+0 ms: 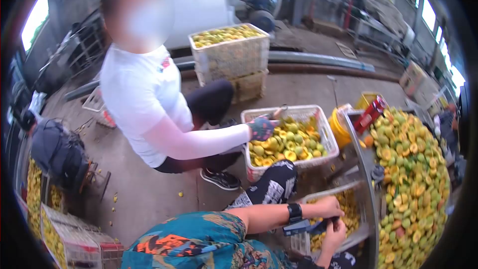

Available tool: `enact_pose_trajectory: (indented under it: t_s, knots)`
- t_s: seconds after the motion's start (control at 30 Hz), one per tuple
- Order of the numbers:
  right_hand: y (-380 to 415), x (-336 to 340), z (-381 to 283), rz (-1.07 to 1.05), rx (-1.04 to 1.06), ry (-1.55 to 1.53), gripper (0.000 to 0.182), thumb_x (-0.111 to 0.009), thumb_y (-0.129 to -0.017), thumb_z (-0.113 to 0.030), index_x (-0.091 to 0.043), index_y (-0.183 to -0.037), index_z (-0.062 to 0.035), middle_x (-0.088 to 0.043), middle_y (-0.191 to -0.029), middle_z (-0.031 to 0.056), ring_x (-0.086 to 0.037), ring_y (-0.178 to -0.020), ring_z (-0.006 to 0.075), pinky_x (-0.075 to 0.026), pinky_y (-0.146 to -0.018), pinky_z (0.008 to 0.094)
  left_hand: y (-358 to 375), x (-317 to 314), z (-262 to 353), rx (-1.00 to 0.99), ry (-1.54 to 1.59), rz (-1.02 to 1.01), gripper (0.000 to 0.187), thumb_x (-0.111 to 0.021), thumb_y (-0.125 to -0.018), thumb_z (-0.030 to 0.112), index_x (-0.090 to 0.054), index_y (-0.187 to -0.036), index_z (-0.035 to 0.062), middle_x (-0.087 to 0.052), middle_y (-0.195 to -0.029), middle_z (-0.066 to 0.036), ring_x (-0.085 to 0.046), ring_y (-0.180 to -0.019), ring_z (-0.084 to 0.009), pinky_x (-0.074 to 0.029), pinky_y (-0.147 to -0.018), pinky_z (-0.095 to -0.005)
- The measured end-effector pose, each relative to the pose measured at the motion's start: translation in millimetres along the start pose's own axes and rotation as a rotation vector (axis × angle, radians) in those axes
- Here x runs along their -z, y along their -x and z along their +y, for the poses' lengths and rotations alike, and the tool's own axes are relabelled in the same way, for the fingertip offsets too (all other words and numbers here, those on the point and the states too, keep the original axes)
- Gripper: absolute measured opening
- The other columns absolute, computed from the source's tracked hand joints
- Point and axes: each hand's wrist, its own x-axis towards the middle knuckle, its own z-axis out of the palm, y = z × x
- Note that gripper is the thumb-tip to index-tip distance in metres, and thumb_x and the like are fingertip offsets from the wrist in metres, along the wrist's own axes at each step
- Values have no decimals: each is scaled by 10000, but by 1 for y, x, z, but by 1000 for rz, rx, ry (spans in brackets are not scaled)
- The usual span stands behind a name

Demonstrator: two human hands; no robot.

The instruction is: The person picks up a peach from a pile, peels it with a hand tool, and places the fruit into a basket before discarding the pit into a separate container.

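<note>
My left hand [327,207], with a black watch [295,212] on its wrist, is closed with its fingertips pinching a small dark blue strip-like thing [317,227]. Just below it, my right hand [334,237] pinches the same thing from the other side; I cannot tell its exact kind. Both hands are over a pale crate [300,243] of small yellow fruit pieces [348,209]. The steel edge of a worktable [369,184] runs close by on the right, beside a heap of halved yellow-green fruit [413,184].
A co-worker in a white shirt [144,99] reaches a gloved hand [262,128] into a white crate [326,142] of fruit. A yellow bucket [338,128] and a red bottle [370,114] stand near the worktable. Stacked full crates [231,62] are behind; a backpack [55,152] is at left.
</note>
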Motion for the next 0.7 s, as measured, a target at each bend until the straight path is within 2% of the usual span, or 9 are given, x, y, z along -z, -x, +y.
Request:
enact_pose_trajectory:
  t_s: [0.1,0.13,0.17,0.23,0.27,0.33,0.5,0.57,0.7]
  knots:
    - [-6,6,23,5,51,84,183,-653,-886,-120,-624,-979,35,-623,-850,44,-570,-753,114,-475,-701,269,7,8,1,21,53,-15,362,-692,-762,348,-692,-712,-11,-626,-599,-162,-633,-552,-276,-493,-556,-401]
    - [-3,7,18,7,64,147,224,-615,-916,-164,-617,-990,47,-629,-857,55,-566,-761,120,-475,-715,278,13,14,9,47,34,-7,369,-692,-760,349,-692,-721,-18,-629,-605,-170,-632,-551,-273,-489,-561,-406]
    - [2,9,0,-2,75,137,224,-615,-916,-164,-617,-990,47,-629,-857,55,-566,-761,120,-475,-715,278,12,13,5,-25,-33,14,366,-680,-765,353,-693,-718,-10,-630,-617,-178,-632,-559,-285,-485,-560,-410]
    - [12,18,-36,-42,-84,104,198,-624,-894,-156,-657,-1018,-6,-675,-962,111,-627,-880,229,-477,-804,340,10,10,-2,-44,-113,22,363,-677,-780,372,-694,-724,13,-630,-634,-164,-616,-573,-296,-469,-554,-419]
    - [13,21,-43,-95,-125,130,253,-609,-911,-150,-622,-1093,25,-664,-1022,127,-616,-925,205,-476,-825,308,10,8,-6,-45,-116,29,363,-677,-780,372,-694,-724,13,-630,-634,-164,-616,-573,-296,-469,-554,-419]
    - [8,24,-32,-115,-120,59,255,-608,-911,-150,-622,-1087,34,-664,-1020,126,-615,-928,202,-475,-828,310,8,5,-10,-181,-215,40,349,-679,-769,370,-676,-700,28,-627,-665,-165,-617,-627,-328,-465,-582,-440]
    - [10,27,-17,-99,-66,-66,263,-608,-913,-154,-614,-1079,50,-656,-980,107,-611,-869,174,-493,-766,296,14,2,-11,-192,-276,29,347,-684,-737,382,-666,-674,41,-617,-659,-174,-613,-659,-366,-469,-607,-466]
    - [10,28,-6,-83,-319,-301,261,-605,-917,-159,-607,-1078,47,-641,-938,86,-595,-775,151,-498,-677,271,13,-1,-11,-223,-274,13,344,-684,-733,383,-668,-674,45,-615,-655,-172,-614,-661,-368,-468,-605,-471]
    - [9,31,14,-34,-397,-521,256,-607,-918,-171,-607,-1082,26,-627,-914,67,-569,-703,131,-489,-614,252,4,-11,-18,-244,-283,-17,314,-685,-726,351,-664,-667,44,-616,-656,-172,-619,-665,-374,-474,-607,-483]
